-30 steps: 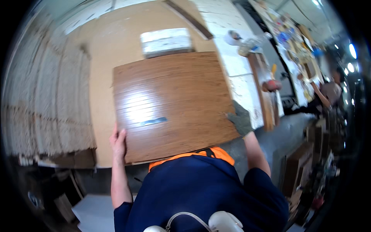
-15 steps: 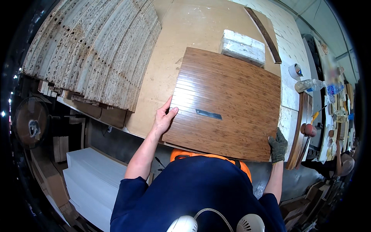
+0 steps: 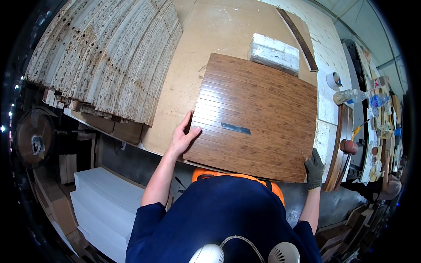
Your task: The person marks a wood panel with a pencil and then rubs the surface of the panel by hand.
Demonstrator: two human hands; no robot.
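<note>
A brown wood-grain panel [image 3: 263, 105] with fine lines across its face lies flat on the table in front of me. On its face rests a dark, narrow metal blade-like strip [image 3: 236, 128] with a hole near one end. My bare left hand [image 3: 183, 135] holds the panel's left edge, its thumb over the top and its fingers along the side. At the lower right corner my right hand [image 3: 314, 168], in a dark grey glove, holds the opposite edge. The undersides of both grips are hidden.
A white wrapped block [image 3: 275, 53] touches the panel's far edge. To the left stand stacked speckled boards [image 3: 105, 61]. Rightward are a dark wooden strip [image 3: 298, 39], a white cup [image 3: 333, 80], a plastic bottle [image 3: 351, 96] and brown boards [image 3: 340, 149]. A person [image 3: 388, 186] is at far right.
My left hand has slid slightly toward me along the panel's left edge. My right hand has also shifted a little nearer. The panel and the metal strip look almost unmoved.
</note>
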